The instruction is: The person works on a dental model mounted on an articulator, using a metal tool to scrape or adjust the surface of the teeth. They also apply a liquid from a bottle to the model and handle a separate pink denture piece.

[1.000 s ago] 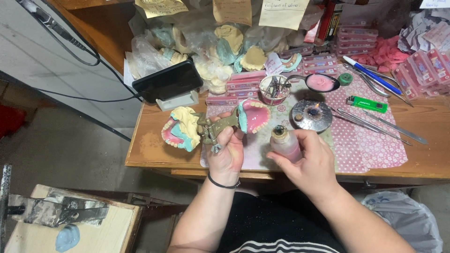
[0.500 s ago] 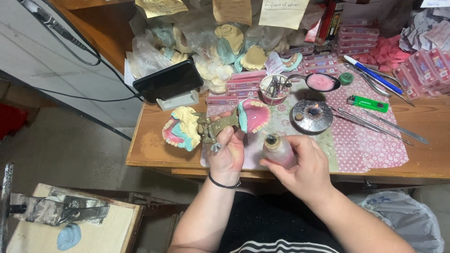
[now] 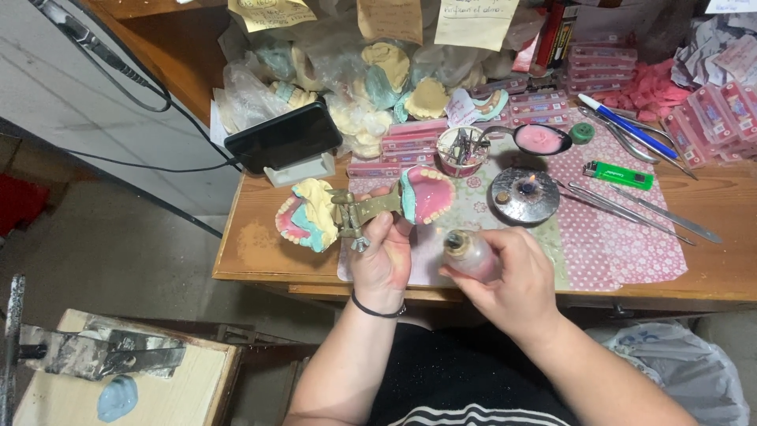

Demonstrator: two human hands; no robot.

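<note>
While both hands are kept low over the near table edge, the scene is read from the body outward.

Right hand: the right hand [image 3: 512, 272] is seen closed round a small pinkish bottle [image 3: 471, 256]; fingers wrapped, thumb pressed to its side, nothing else gripped.

Bottle axis: the bottle is tilted, its dark round mouth turned up and to the left, toward the other hand.

Left hand: the left hand [image 3: 384, 256] is clenched on the brass articulator [image 3: 361, 214], fingers curled under the frame, thumb laid over it; a dark band is worn at the wrist.

Articulator axis: the hinge frame is held lying left to right, opened out flat, with a cast at each end.

Near cast: the upper denture set-up [image 3: 427, 193], pink wax in a blue-green base, is found up and left of the bottle mouth, near but apart; the right hand is the nearer one to it.

Far cast: the lower cast [image 3: 307, 213], yellow and blue-green with teeth, is carried well left of both hands.

Beyond: a lit spirit burner [image 3: 524, 193] is set on the dotted pink mat [image 3: 631, 244], with a green lighter [image 3: 623, 175] behind it.
</note>
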